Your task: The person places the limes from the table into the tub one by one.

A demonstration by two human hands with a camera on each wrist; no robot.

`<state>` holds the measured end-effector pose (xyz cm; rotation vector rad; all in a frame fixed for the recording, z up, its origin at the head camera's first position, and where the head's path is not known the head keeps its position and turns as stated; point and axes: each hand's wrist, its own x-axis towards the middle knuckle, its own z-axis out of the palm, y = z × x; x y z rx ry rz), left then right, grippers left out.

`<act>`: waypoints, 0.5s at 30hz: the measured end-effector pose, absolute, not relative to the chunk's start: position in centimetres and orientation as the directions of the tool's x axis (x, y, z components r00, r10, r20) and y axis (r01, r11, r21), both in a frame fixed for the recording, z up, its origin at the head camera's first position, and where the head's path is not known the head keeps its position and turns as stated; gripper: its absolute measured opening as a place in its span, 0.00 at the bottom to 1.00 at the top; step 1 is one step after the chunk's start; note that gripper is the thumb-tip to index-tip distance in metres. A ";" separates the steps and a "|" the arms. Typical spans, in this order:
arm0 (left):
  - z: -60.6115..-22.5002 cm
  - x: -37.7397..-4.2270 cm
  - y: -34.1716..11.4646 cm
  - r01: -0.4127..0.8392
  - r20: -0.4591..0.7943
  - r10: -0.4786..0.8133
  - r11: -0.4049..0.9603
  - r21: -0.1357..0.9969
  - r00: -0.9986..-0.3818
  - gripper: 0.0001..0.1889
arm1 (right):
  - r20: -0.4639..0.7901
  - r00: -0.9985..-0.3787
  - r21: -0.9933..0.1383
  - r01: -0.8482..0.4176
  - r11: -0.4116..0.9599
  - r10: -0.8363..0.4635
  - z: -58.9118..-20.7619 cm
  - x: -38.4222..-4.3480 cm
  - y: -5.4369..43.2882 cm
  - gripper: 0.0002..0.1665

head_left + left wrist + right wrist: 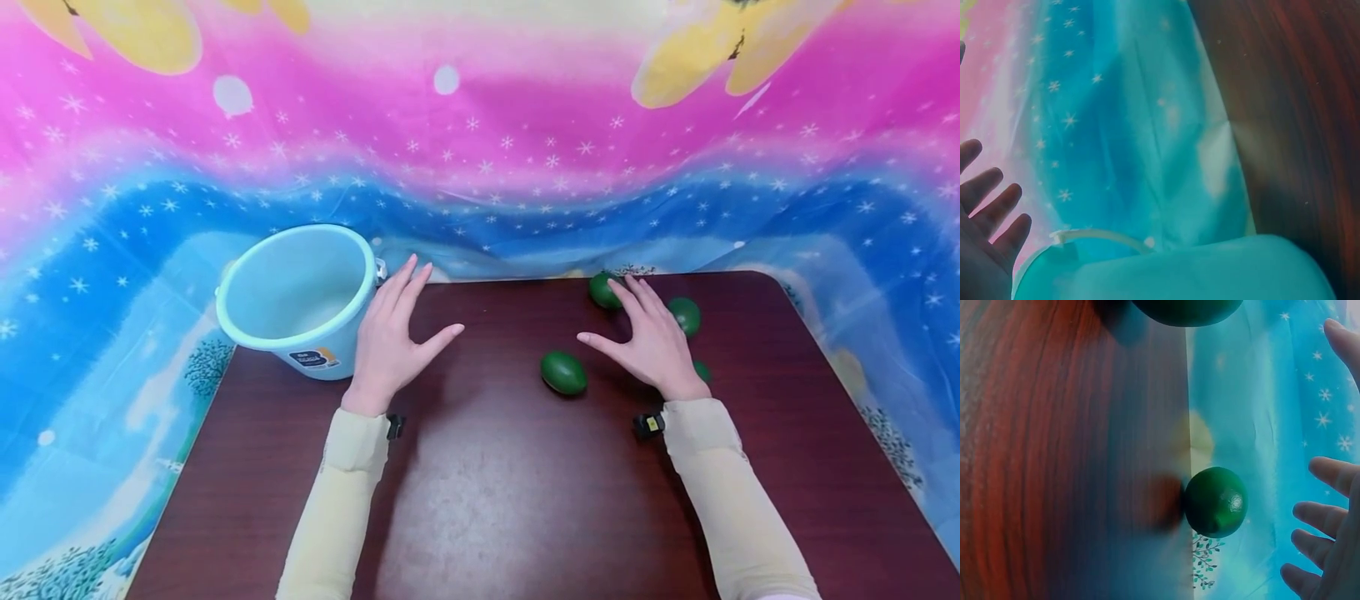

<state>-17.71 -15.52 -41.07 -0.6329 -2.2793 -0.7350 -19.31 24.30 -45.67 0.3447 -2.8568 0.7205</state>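
My left hand (387,337) is held up with fingers straight and thumb spread, beside the light-blue bucket (351,337) and overlapping its right side in the head view. Nothing is in that hand. On the right, my right hand (648,342), also spread and holding nothing, hovers among several smooth green oval fruits. One fruit (563,372) lies to the left of its thumb. Another fruit (604,291) shows behind the fingertips, a third fruit (686,317) beyond the knuckles, and a partly hidden fruit (702,371) by the wrist. The right wrist view shows a fruit (1215,502) near the fingers.
The dark wooden table (480,500) spans the area below both hands. A patterned pink and blue cloth (495,150) hangs behind it and along its sides. The bucket stands at the table's back left corner, its open top upward, with a handle fitting (381,270) at its right rim.
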 end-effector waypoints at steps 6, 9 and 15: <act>-40.0 -16.8 -16.3 0.632 0.774 0.196 0.709 0.311 -0.601 0.42 | 0.229 -0.957 -0.441 -0.265 0.858 -0.177 -46.1 -19.3 24.4 0.59; -39.4 -16.4 -16.9 0.635 0.810 0.159 0.710 0.304 -0.565 0.40 | 0.228 -0.959 -0.443 -0.257 0.859 -0.169 -46.2 -19.2 24.6 0.59; -38.6 -15.7 -18.3 0.611 0.857 0.072 0.732 0.302 -0.510 0.38 | 0.235 -0.961 -0.449 -0.241 0.860 -0.147 -46.3 -19.1 25.3 0.59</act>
